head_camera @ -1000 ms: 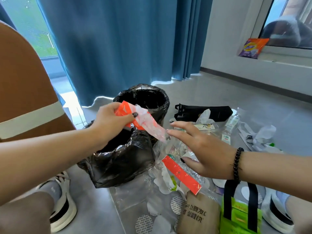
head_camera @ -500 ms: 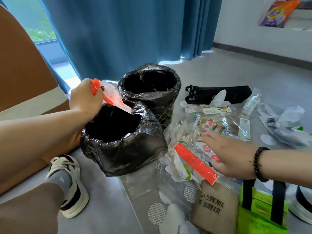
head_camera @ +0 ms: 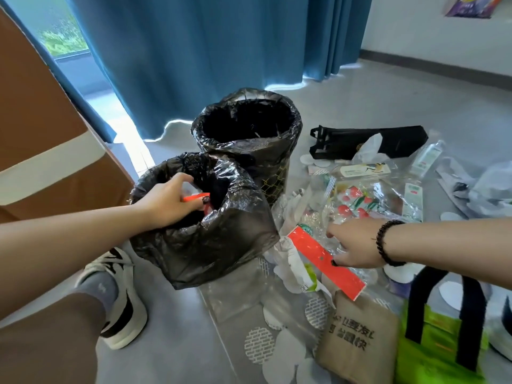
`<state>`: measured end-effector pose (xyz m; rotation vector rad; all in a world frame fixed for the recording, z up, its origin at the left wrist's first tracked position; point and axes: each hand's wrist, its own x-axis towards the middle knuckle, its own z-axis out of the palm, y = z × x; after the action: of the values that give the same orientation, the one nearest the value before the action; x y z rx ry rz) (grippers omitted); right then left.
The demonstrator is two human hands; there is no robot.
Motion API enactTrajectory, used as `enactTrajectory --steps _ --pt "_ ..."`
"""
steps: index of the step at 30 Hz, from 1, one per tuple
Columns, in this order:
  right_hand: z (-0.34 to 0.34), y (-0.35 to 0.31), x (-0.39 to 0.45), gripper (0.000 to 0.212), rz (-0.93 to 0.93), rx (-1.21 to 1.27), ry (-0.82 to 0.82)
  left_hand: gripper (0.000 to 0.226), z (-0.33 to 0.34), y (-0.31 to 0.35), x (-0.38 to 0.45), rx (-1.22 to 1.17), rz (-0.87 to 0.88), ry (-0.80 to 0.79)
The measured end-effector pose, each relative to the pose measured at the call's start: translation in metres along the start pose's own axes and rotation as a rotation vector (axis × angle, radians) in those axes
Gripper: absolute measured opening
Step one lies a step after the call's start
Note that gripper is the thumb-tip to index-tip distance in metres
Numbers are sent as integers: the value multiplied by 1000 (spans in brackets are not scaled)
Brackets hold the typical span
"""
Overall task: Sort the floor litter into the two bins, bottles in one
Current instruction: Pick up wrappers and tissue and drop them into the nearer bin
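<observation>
Two bins lined with black bags stand on the grey floor, the near bin [head_camera: 210, 239] in front of the far bin [head_camera: 279, 162]. My left hand [head_camera: 169, 202] reaches into the near bin's mouth, fingers shut on an orange-and-clear wrapper [head_camera: 195, 197], most of which is hidden inside. My right hand [head_camera: 352, 243] lies on the litter pile, fingers pressing on crinkled clear plastic beside a red strip [head_camera: 327, 261]; whether it grips anything is unclear. A small clear bottle [head_camera: 425, 157] lies at the pile's far right.
A brown cardboard box [head_camera: 41, 128] stands at left and a blue curtain [head_camera: 207, 51] hangs behind the bins. Around the pile lie a black bag [head_camera: 368, 139], a strawberry-print packet [head_camera: 357, 200], a brown paper bag [head_camera: 357, 336] and a green tote [head_camera: 440, 347]. My shoe [head_camera: 119, 297] rests near the near bin.
My left hand has gone from above the near bin's rim down into its mouth with the orange wrapper. My right hand has settled lower onto the clear plastic in the pile.
</observation>
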<state>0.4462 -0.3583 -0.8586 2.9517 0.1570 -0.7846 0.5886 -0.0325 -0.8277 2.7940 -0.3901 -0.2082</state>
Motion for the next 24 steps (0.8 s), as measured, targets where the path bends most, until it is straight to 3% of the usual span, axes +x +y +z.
enactTrajectory --steps 4,8,11,13,16,18,21,24 --pt "3 -9 -2 44 -41 55 50 45 -3 14 2 -7 -4 12" --pt "19 -27 15 35 -34 350 84 38 -8 29 -6 -117 3 107" --pt "27 -44 27 42 -53 498 128 43 -11 33 -15 -135 24 143" --pt "32 -52 34 44 2 538 71 44 -12 35 -23 -125 37 146" --pt "37 -51 40 14 84 591 17 44 -10 37 -34 -115 44 122" --pt "34 -48 38 11 88 662 -11 45 -11 36 -38 -117 53 100" --pt "31 -46 29 34 37 778 -64 48 -12 36 -40 -77 76 89" --pt "34 -50 23 28 -32 876 -64 48 -14 37 -40 -43 118 116"
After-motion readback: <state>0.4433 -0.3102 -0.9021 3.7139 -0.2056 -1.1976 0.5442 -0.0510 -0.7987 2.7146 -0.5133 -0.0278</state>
